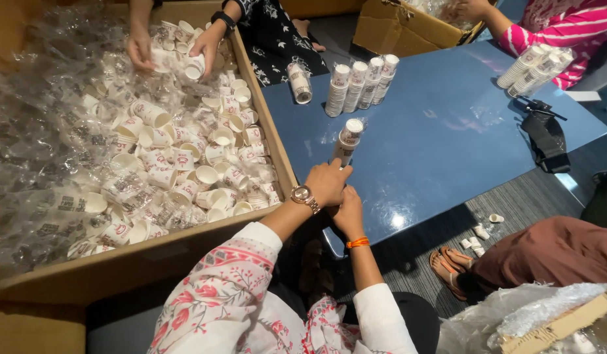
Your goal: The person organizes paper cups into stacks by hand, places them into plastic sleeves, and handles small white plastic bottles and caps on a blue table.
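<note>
While both our hands close around the foot of a stack of paper cups (347,141), it stands tilted at the near left edge of the blue counter (448,137). Our left hand (326,182), with a wristwatch, grips it from above; our right hand (348,211), with an orange band, wraps it from below. Just left, a big cardboard box (271,141) of loose cups hems us in, where another person's hands (202,49) dig. Four finished stacks (361,82) lean together farther back, one lying stack (299,82) beside them, well apart from ours. More stacks (533,69) lie by a black strap (545,134) at the right. Bare counter stays open between.
</note>
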